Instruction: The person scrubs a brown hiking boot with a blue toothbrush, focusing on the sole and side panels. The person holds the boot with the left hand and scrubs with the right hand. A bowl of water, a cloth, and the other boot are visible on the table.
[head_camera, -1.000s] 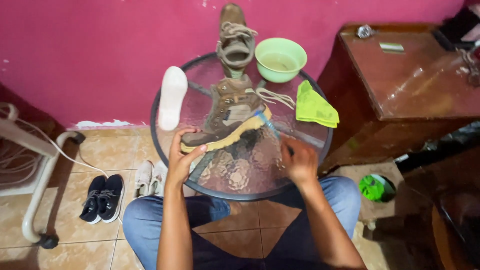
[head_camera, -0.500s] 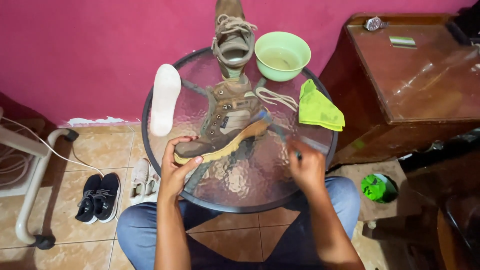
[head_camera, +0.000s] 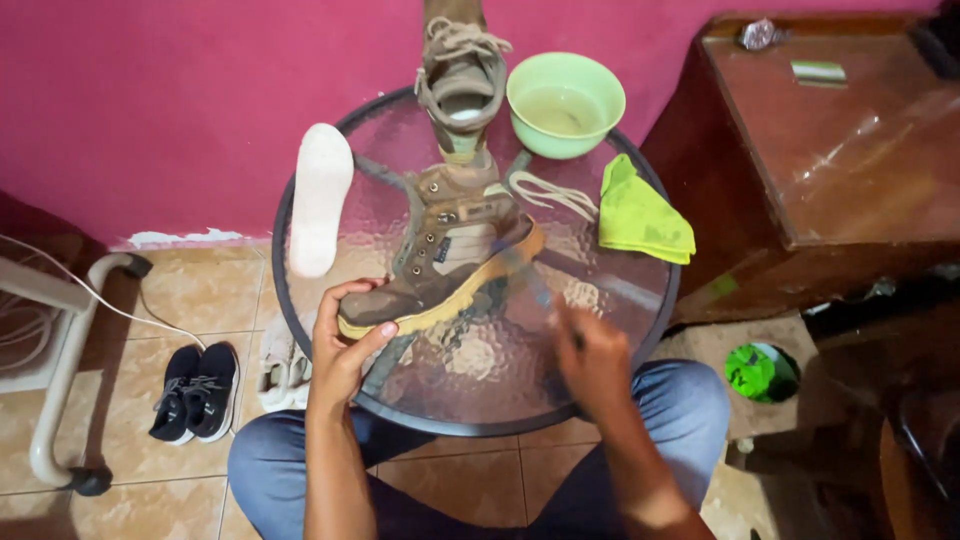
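A brown boot (head_camera: 450, 255) lies tipped on its side on the round glass surface (head_camera: 640, 300), its yellow sole edge turned toward the person. The left hand (head_camera: 345, 345) has its fingers (head_camera: 350, 292) wrapped around the toe, steadying it. The right hand (head_camera: 590, 355), blurred, is closed on a thin brush-like tool (head_camera: 525, 275) reaching the sole. Beyond the fingers lie a white insole (head_camera: 318, 210), loose laces (head_camera: 545, 190), a green cloth (head_camera: 640, 215), a green bowl (head_camera: 565, 100) and a second boot (head_camera: 460, 75).

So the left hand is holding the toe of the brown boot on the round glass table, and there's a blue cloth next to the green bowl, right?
Not quite: the head view shows the folded cloth is yellow-green, not blue. The left hand does hold the brown boot by its toe on the round glass table, near the green bowl.
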